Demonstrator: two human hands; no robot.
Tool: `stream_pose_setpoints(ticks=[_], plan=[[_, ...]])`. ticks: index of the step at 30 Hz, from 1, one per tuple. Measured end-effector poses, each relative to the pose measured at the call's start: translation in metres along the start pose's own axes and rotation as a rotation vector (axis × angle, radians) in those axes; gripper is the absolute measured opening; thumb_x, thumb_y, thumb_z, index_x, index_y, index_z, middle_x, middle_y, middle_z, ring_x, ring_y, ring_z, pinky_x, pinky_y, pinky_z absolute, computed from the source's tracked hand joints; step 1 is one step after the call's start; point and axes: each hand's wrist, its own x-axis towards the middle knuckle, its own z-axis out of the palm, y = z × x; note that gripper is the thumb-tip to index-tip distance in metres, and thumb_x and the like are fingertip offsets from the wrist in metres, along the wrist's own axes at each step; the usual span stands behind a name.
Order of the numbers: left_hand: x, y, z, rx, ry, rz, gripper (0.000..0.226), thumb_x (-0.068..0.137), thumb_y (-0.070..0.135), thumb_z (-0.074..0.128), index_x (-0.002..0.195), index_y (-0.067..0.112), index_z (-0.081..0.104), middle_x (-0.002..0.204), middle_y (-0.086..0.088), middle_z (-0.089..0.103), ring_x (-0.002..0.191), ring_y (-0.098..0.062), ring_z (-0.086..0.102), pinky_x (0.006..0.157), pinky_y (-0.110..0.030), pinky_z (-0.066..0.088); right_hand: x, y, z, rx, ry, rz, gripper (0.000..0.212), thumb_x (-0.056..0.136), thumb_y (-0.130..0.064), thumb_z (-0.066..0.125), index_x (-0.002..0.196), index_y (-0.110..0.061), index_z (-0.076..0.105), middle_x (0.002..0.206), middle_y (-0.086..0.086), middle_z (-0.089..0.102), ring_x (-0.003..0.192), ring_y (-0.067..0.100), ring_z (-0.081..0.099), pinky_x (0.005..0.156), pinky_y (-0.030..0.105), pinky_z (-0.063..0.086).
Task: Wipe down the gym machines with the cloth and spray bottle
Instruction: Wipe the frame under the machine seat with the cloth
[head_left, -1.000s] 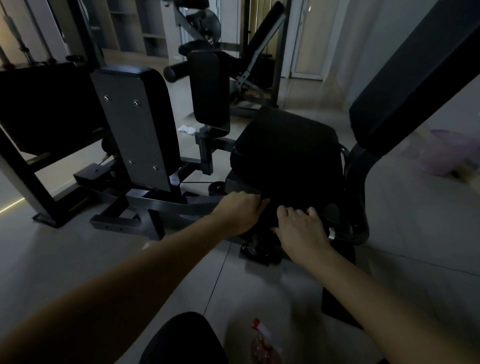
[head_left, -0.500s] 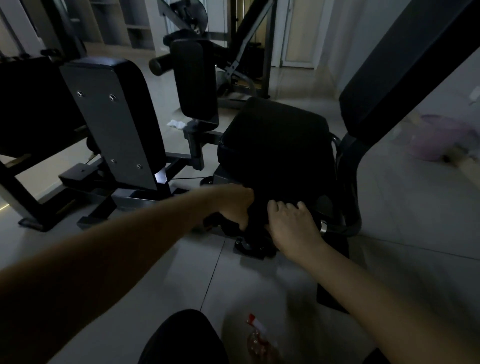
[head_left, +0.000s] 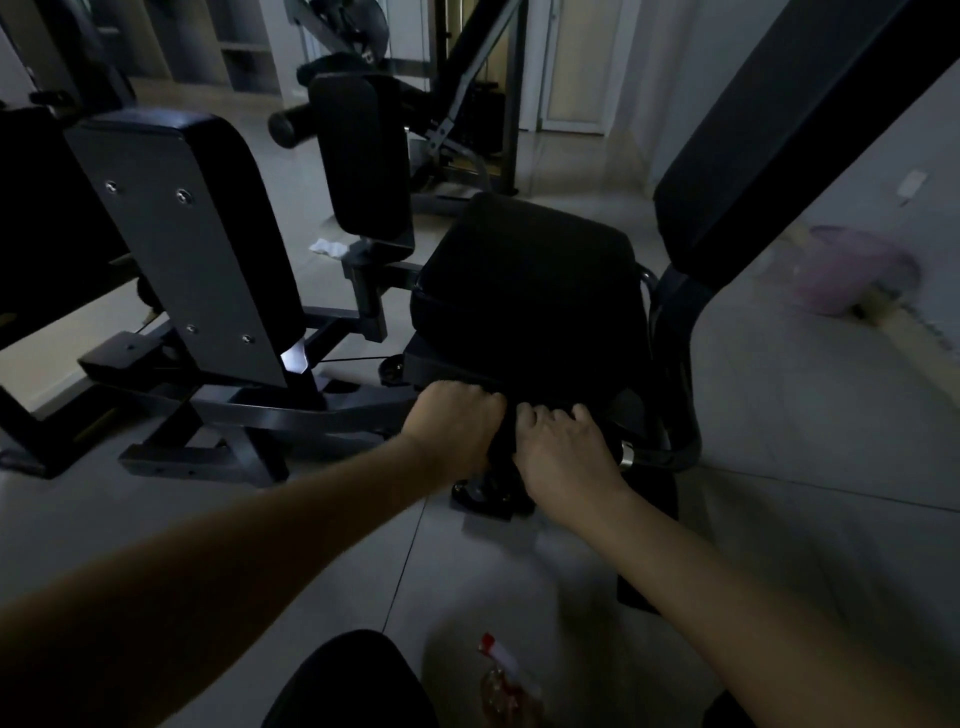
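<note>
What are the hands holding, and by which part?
Apparently a dark cloth at the front edge of the seat pad: left hand grips its left end, right hand its right. Dim light; not certain.

Left hand (head_left: 457, 421) and right hand (head_left: 563, 452) both bare, with knuckles and finger joints plainly marked in the dim light. Left forearm (head_left: 234, 561) bare along the whole visible length, from the wrist back to the frame edge, looking very broad near the lower left corner. Right forearm (head_left: 727, 587) bare in the same way, and narrower. At the bottom centre a rounded knee (head_left: 343, 680) in black or very dark fabric, plain and smooth. A second small dark patch (head_left: 727, 714) at the bottom right edge, perhaps the same clothing. Kind of garment not possible to tell
</note>
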Motion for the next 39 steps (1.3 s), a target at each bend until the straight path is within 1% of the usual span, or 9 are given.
stream_pose_setpoints(ticks=[5, 8, 14, 19, 23, 27, 30, 36, 39], plan=[[0.038, -0.023, -0.028, -0.478, -0.746, 0.026, 0.014, 0.082, 0.025, 0.077, 0.085, 0.018, 0.065, 0.088, -0.003, 0.068, 0.083, -0.023, 0.068, 0.081, -0.036, 0.058, -0.002, 0.005, -0.006, 0.037, -0.027, -0.026, 0.035, 0.092, -0.016, 0.051, 0.126, -0.006, 0.049, 0.105, 0.012, 0.064, 0.093, 0.030, 0.063, 0.091, 0.043, 0.039], [0.048, -0.025, -0.025, -0.545, -0.889, -0.016, 0.023, 0.079, 0.029, 0.080, 0.097, 0.016, 0.073, 0.100, -0.007, 0.073, 0.092, -0.024, 0.071, 0.091, -0.041, 0.058, -0.002, 0.005, -0.011, 0.058, -0.054, -0.025, 0.039, 0.094, -0.018, 0.048, 0.131, -0.006, 0.043, 0.112, 0.011, 0.062, 0.101, 0.029, 0.061, 0.097, 0.043, 0.037], [0.015, -0.002, -0.002, -0.152, -0.234, -0.101, 0.025, 0.089, 0.042, 0.063, 0.094, 0.017, 0.061, 0.071, 0.004, 0.055, 0.071, -0.021, 0.061, 0.070, -0.034, 0.054, -0.003, 0.002, -0.013, 0.060, -0.074, 0.008, 0.029, 0.094, -0.015, 0.045, 0.122, -0.008, 0.044, 0.112, 0.012, 0.062, 0.101, 0.030, 0.061, 0.096, 0.045, 0.038], [-0.009, 0.015, 0.013, -0.007, 0.168, -0.123, 0.024, 0.090, 0.038, 0.063, 0.107, 0.023, 0.056, 0.095, 0.001, 0.068, 0.088, -0.020, 0.065, 0.080, -0.034, 0.048, -0.004, 0.000, -0.015, 0.085, -0.070, 0.012, 0.030, 0.097, -0.023, 0.049, 0.122, -0.007, 0.044, 0.115, 0.012, 0.061, 0.103, 0.029, 0.060, 0.094, 0.043, 0.040], [0.014, 0.001, -0.003, -0.074, -0.139, -0.003, 0.018, 0.090, 0.037, 0.062, 0.094, 0.019, 0.063, 0.083, 0.001, 0.067, 0.081, -0.024, 0.069, 0.063, -0.032, 0.046, -0.004, 0.000, -0.018, 0.094, -0.094, 0.022, 0.036, 0.094, -0.019, 0.051, 0.126, -0.006, 0.041, 0.119, 0.014, 0.059, 0.108, 0.031, 0.059, 0.097, 0.044, 0.039], [0.041, -0.016, -0.025, -0.432, -0.726, 0.006, 0.020, 0.081, 0.029, 0.077, 0.086, 0.016, 0.063, 0.082, 0.001, 0.064, 0.079, -0.021, 0.066, 0.071, -0.033, 0.057, -0.004, 0.001, -0.017, 0.101, -0.099, 0.017, 0.038, 0.094, -0.022, 0.051, 0.128, -0.006, 0.044, 0.118, 0.013, 0.060, 0.106, 0.031, 0.059, 0.097, 0.043, 0.037], [0.049, -0.019, -0.033, -0.548, -0.894, -0.036, 0.018, 0.083, 0.029, 0.078, 0.090, 0.017, 0.066, 0.090, -0.002, 0.069, 0.084, -0.021, 0.067, 0.076, -0.032, 0.057, -0.003, 0.001, -0.014, 0.108, -0.098, 0.021, 0.039, 0.094, -0.021, 0.048, 0.130, -0.006, 0.043, 0.117, 0.013, 0.060, 0.106, 0.031, 0.059, 0.096, 0.043, 0.038], [0.012, 0.006, -0.008, -0.130, -0.189, -0.115, 0.022, 0.088, 0.044, 0.065, 0.089, 0.023, 0.059, 0.073, 0.003, 0.059, 0.071, -0.020, 0.064, 0.070, -0.034, 0.055, -0.004, -0.002, -0.016, 0.133, -0.076, 0.049, 0.031, 0.097, -0.018, 0.043, 0.126, -0.006, 0.043, 0.120, 0.015, 0.059, 0.109, 0.032, 0.059, 0.093, 0.041, 0.041], [-0.006, 0.018, 0.022, 0.048, 0.074, -0.153, 0.044, 0.080, 0.052, 0.075, 0.109, 0.024, 0.058, 0.091, 0.002, 0.067, 0.087, -0.018, 0.066, 0.084, -0.037, 0.051, -0.004, 0.000, -0.013, 0.117, -0.073, 0.017, 0.031, 0.099, -0.022, 0.046, 0.125, -0.005, 0.043, 0.120, 0.016, 0.059, 0.108, 0.031, 0.059, 0.092, 0.039, 0.043]])
